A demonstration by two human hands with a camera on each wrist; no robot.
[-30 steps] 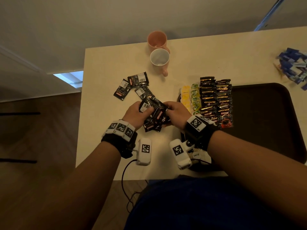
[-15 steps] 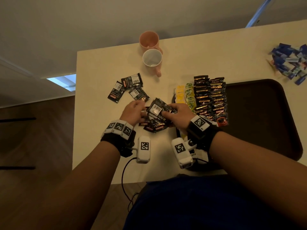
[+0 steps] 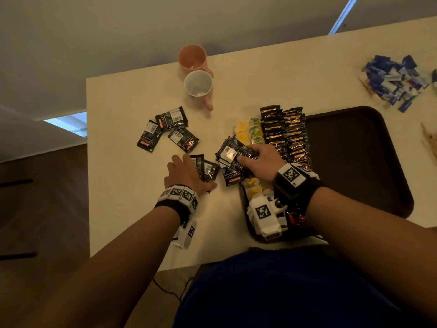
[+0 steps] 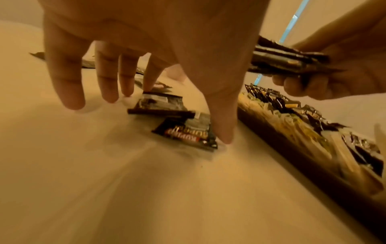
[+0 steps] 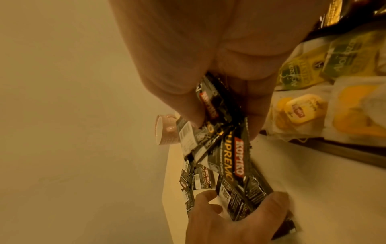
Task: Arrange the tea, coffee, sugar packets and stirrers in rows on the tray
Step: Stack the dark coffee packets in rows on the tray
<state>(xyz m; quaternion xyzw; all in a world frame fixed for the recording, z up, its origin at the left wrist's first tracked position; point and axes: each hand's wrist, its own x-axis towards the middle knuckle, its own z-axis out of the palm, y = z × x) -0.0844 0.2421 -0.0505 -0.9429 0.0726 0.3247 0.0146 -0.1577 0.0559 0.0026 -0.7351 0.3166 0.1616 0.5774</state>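
Observation:
My right hand [image 3: 250,157] grips a stack of black coffee packets [image 3: 233,152] just left of the dark tray [image 3: 354,162]. In the right wrist view thumb and fingers pinch that stack [image 5: 234,158]. My left hand [image 3: 186,171] lies spread, fingers straight, over two loose coffee packets [image 3: 207,169] on the table; the left wrist view shows thumb and fingertips touching these packets [image 4: 183,132]. Three more coffee packets [image 3: 170,131] lie further left. On the tray's left side stand rows of yellow and green tea bags [image 3: 248,133] and coffee packets [image 3: 283,133].
Two mugs [image 3: 198,82] stand at the table's far edge. A pile of blue sugar packets [image 3: 395,81] lies at the far right, with wooden stirrers [image 3: 429,140] at the right border. The table's left edge [image 3: 88,162] is close to the loose packets.
My left hand has let go of the stack and dropped flat onto two packets on the table. My right hand keeps the stack, now a little nearer the tray.

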